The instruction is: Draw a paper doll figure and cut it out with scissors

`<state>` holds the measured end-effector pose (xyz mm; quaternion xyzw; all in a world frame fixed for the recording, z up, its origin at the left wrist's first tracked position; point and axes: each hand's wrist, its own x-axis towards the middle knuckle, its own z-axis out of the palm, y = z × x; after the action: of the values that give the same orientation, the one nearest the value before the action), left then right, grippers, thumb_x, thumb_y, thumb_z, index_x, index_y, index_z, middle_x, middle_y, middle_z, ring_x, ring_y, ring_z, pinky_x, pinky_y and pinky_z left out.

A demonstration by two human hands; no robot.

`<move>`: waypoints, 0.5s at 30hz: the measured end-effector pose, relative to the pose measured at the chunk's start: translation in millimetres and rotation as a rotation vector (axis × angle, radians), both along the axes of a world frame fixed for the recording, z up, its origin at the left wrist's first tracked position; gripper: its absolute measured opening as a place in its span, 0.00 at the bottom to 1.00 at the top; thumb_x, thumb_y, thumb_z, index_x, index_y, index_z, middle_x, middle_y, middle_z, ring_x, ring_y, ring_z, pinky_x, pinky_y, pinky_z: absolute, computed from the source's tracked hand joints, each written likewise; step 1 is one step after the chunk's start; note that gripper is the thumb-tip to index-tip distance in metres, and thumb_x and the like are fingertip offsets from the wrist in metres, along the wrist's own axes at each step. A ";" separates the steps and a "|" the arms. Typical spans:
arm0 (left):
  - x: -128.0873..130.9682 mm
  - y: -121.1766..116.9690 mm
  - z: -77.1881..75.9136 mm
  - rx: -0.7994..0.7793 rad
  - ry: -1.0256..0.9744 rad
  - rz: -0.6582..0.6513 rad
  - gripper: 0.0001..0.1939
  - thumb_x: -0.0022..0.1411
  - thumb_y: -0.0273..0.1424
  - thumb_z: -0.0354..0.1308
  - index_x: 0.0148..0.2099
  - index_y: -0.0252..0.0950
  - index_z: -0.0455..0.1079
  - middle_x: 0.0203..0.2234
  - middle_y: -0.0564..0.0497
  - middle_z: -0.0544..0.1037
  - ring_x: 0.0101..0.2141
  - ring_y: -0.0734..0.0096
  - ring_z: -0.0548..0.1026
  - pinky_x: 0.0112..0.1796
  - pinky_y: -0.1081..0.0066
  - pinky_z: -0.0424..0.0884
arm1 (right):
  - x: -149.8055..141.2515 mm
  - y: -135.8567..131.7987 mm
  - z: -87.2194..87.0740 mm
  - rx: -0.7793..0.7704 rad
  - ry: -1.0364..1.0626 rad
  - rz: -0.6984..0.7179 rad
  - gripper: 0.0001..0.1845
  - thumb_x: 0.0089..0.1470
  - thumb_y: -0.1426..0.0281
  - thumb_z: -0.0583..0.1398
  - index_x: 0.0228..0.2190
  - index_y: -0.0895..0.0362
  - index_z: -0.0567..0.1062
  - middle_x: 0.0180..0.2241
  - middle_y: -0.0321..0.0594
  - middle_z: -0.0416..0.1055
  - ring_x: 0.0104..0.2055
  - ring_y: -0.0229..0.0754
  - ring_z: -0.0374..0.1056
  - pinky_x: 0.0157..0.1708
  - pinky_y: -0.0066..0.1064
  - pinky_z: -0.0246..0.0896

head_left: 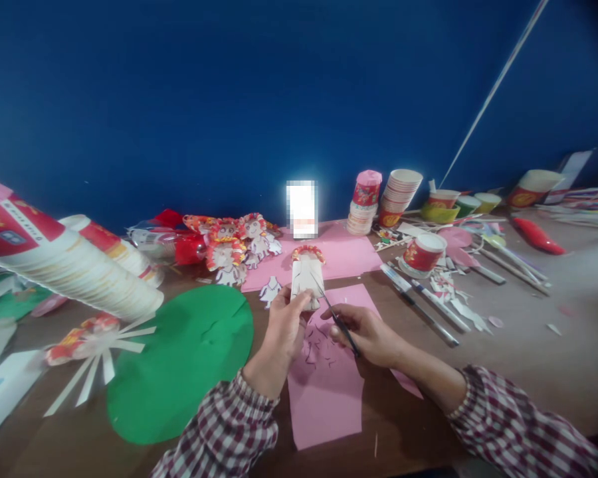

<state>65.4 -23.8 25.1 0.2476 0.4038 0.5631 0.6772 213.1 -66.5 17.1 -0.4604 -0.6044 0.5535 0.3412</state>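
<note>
In the middle of the view my left hand (288,322) grips a white paper cutout (306,275) that has drawn lines on it and a curled red and yellow rim at its top. Closed around a pair of dark-handled scissors (343,325), my right hand (366,332) works just to the right. The scissor blades point up and left and reach the cutout's right edge; whether they touch it I cannot tell. Below both hands lies pink paper (326,405) with small pink scraps (321,345) on it. A small white dress-shaped cutout (270,291) rests left of my left hand.
A green paper oval (189,372) lies at left, beside tilted stacked paper cups (90,265). Finished-looking paper figures (226,245) stand at back left. Further cup stacks (398,196) stand at back right. Pens (423,305), a single cup (422,255) and a red object (537,236) lie right.
</note>
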 end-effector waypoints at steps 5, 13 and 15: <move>0.1 0.0 0.0 0.004 -0.002 0.001 0.13 0.42 0.25 0.64 0.32 0.33 0.67 0.25 0.53 0.74 0.25 0.78 0.70 0.28 0.75 0.65 | -0.4 0.4 0.4 -0.003 -0.007 0.003 0.22 0.50 0.56 0.60 0.39 0.61 0.68 0.20 0.31 0.59 0.21 0.32 0.53 0.21 0.24 0.50; -0.6 -0.3 -0.6 0.000 -0.011 -0.005 0.14 0.42 0.24 0.64 0.34 0.33 0.67 0.24 0.53 0.74 0.25 0.78 0.70 0.28 0.76 0.65 | 1.1 -0.3 1.0 -0.007 -0.010 0.002 0.22 0.50 0.56 0.59 0.39 0.61 0.68 0.20 0.30 0.59 0.21 0.32 0.52 0.21 0.24 0.50; -0.6 -0.3 -0.5 -0.001 -0.011 -0.003 0.14 0.42 0.24 0.64 0.34 0.33 0.67 0.25 0.53 0.74 0.25 0.78 0.71 0.28 0.76 0.65 | 1.0 -0.5 0.7 -0.017 -0.005 0.004 0.22 0.51 0.56 0.59 0.40 0.61 0.68 0.20 0.30 0.58 0.21 0.32 0.52 0.21 0.24 0.49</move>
<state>64.8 -24.1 24.6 0.2448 0.3999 0.5631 0.6805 214.1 -67.0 17.8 -0.4635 -0.6015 0.5580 0.3346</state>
